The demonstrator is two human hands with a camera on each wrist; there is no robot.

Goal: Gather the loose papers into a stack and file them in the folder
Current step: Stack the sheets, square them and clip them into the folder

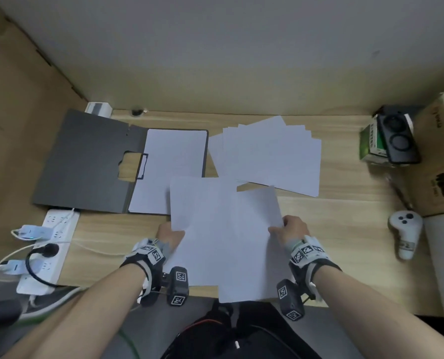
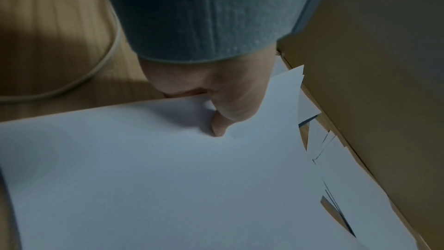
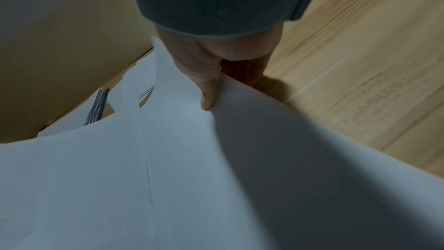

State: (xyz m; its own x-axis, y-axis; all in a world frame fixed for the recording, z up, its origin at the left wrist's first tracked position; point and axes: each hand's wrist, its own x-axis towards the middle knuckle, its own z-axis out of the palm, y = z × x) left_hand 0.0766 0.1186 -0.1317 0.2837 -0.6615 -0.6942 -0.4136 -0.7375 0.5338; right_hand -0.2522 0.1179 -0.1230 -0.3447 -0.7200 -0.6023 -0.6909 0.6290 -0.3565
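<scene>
Two overlapping white sheets [image 1: 223, 234] lie at the near middle of the wooden table [image 1: 345, 229]. My left hand [image 1: 170, 235] pinches their left edge, thumb on top [image 2: 217, 126]. My right hand [image 1: 290, 229] pinches the right edge, thumb on top [image 3: 209, 94], and the paper [image 3: 192, 159] bows up there. A fanned pile of loose papers [image 1: 270, 156] lies farther back on the right. The grey folder [image 1: 86, 161] lies open at back left, with a white sheet [image 1: 171, 161] under its clip [image 1: 142, 165].
A white power strip [image 1: 47, 252] with plugs and cables sits at the left edge. At right are a white controller [image 1: 406, 233], a dark device on a green box [image 1: 391, 141] and a cardboard box [image 1: 438, 182]. Cardboard walls stand at the back and left.
</scene>
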